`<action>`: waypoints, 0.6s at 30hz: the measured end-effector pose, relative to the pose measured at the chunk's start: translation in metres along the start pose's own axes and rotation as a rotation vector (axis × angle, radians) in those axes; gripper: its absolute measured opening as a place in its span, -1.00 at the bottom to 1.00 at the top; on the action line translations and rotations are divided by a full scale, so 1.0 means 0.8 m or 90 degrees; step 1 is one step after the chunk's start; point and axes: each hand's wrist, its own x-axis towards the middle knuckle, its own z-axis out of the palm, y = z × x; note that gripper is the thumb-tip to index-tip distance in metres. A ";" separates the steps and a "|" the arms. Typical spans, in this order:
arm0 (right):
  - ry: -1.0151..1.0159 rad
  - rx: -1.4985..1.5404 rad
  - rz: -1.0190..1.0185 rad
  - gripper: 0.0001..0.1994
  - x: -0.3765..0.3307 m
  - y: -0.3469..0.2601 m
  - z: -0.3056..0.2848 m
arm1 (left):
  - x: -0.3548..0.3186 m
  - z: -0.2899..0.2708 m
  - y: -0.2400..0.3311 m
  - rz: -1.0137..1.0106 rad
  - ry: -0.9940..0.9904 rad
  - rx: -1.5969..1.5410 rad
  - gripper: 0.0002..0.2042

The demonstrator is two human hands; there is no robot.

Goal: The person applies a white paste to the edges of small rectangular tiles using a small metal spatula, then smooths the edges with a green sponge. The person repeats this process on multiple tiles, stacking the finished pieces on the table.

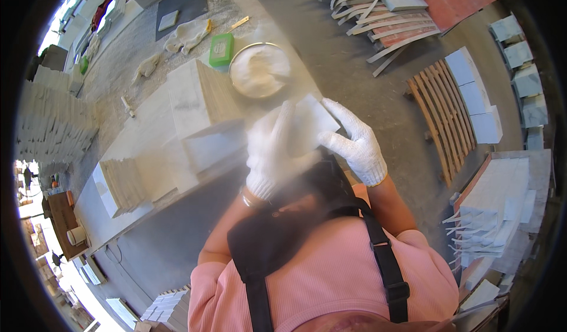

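Observation:
A thin white stone tile point(318, 120) is held tilted in front of my body, at the edge of the workbench. My right hand point(358, 150), in a white knit glove, grips its right side with thumb and fingers. My left hand point(271, 149), gloved too, is at the left side, its fingers pointing away and its thumb toward the tile's near corner. A pale haze blurs the left fingers. Just beyond the hands stands a round metal-rimmed bowl point(260, 69) of white powder. Left of it is a green box point(221, 50).
Upright rows of tiles point(207, 93) and a shorter stack point(118, 187) stand on the dusty bench point(139, 146). A crumpled glove point(188, 36) lies farther back. On the floor to the right are a wooden pallet point(443, 119) with white blocks and a bundle of pale strips point(390, 28).

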 end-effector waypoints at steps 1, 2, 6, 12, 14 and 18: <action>-0.012 0.170 0.109 -0.37 0.000 0.001 0.002 | -0.001 0.002 0.002 0.001 0.009 0.010 0.10; -0.007 0.189 0.121 -0.38 0.001 0.003 0.002 | -0.001 0.004 0.003 0.001 0.009 0.004 0.10; 0.016 0.187 0.106 -0.45 0.002 0.011 0.002 | 0.000 -0.003 -0.002 -0.089 -0.032 -0.146 -0.01; 0.022 0.152 0.055 -0.65 0.015 0.024 0.006 | -0.002 -0.010 -0.014 -0.404 -0.249 -0.549 -0.51; 0.034 0.140 0.039 -0.68 0.023 0.026 0.009 | -0.005 -0.005 -0.011 -0.424 -0.215 -0.572 -0.54; 0.042 0.110 0.024 -0.69 0.034 0.026 0.011 | -0.005 -0.003 -0.007 -0.433 -0.195 -0.548 -0.56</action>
